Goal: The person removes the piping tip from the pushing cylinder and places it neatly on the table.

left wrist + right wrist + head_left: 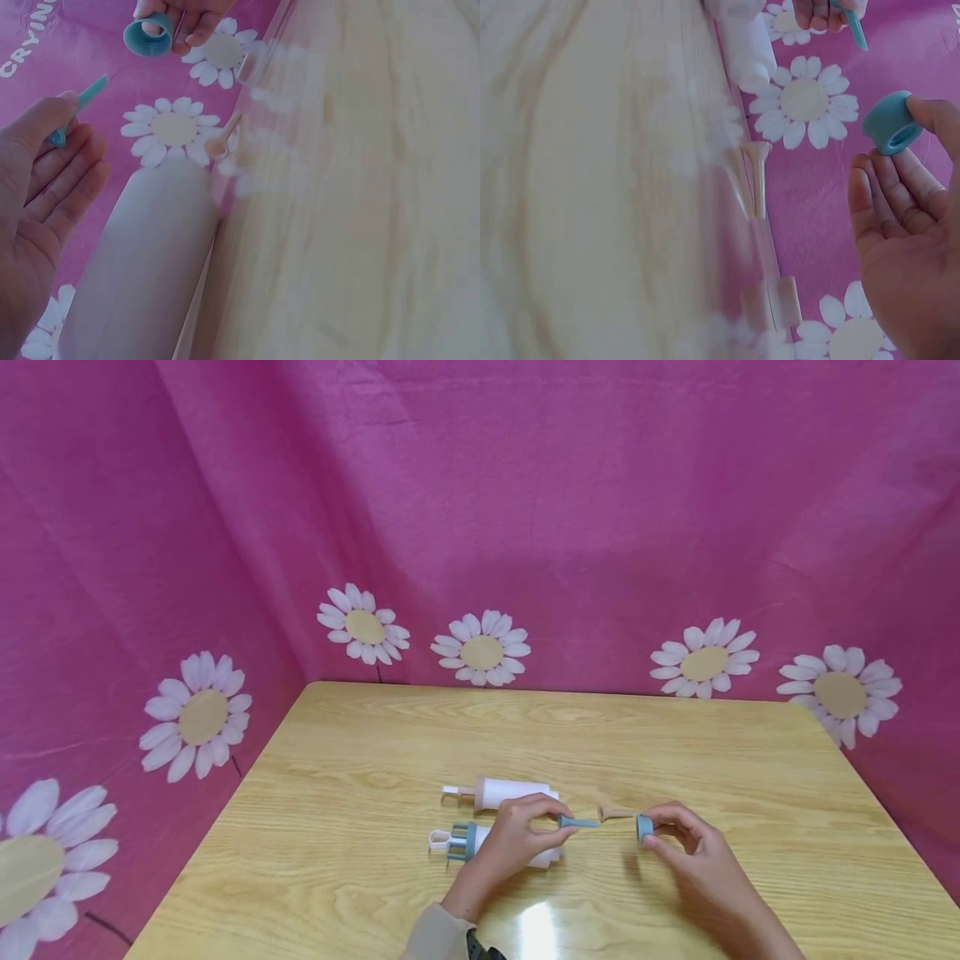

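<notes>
My left hand (516, 833) pinches a slim teal nozzle (579, 822) by its wider end, the narrow tip pointing right. Facing it, my right hand (703, 853) holds a teal screw ring (644, 828) between thumb and fingers, its opening toward the nozzle. In the right wrist view the ring (889, 124) is raised above the table. A pinkish-beige nozzle (611, 813) lies on the table between and behind the hands. Partly hidden under my left hand is a white syringe-like tube with a teal collar (471, 842) and a white loop handle (439, 840).
Just behind lies a second white tube (513, 792) with a beige collar and a plunger stem. A beige ring (787, 301) stands on the table near my right hand. The wooden table (360, 752) meets a pink flowered cloth (585, 527) at its back and sides.
</notes>
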